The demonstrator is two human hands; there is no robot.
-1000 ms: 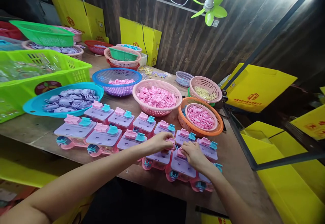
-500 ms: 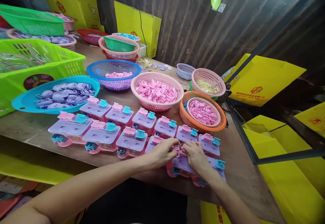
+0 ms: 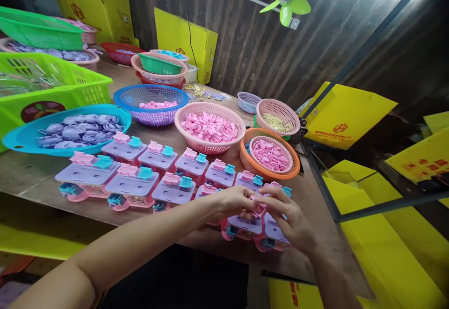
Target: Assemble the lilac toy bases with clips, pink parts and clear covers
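My left hand (image 3: 239, 202) is closed in a pinch on a small pink plastic piece (image 3: 258, 209), raised above the front row of toy units. My right hand (image 3: 289, 213) is right beside it, fingers apart and bent, their tips at the piece; whether they touch it is hard to tell. Beneath the hands are a purple-topped toy unit (image 3: 245, 225) and another purple-topped unit (image 3: 275, 232) at the row's right end. Other units, such as the one at left (image 3: 87, 173), carry pink and turquoise pieces on top. My hands partly hide the units below.
Behind the rows stand a pink basket of pink pieces (image 3: 182, 129), an orange basket (image 3: 296, 168) with a smaller basket of pink parts inside, a blue basket (image 3: 117, 96) and a turquoise basin (image 3: 14, 143) of purple parts. A dark metal frame (image 3: 328, 201) borders the table's right side.
Both hands have lifted off the front unit. The pink piece now shows up in my left hand, and my right hand's fingers have spread. The view has shifted slightly.
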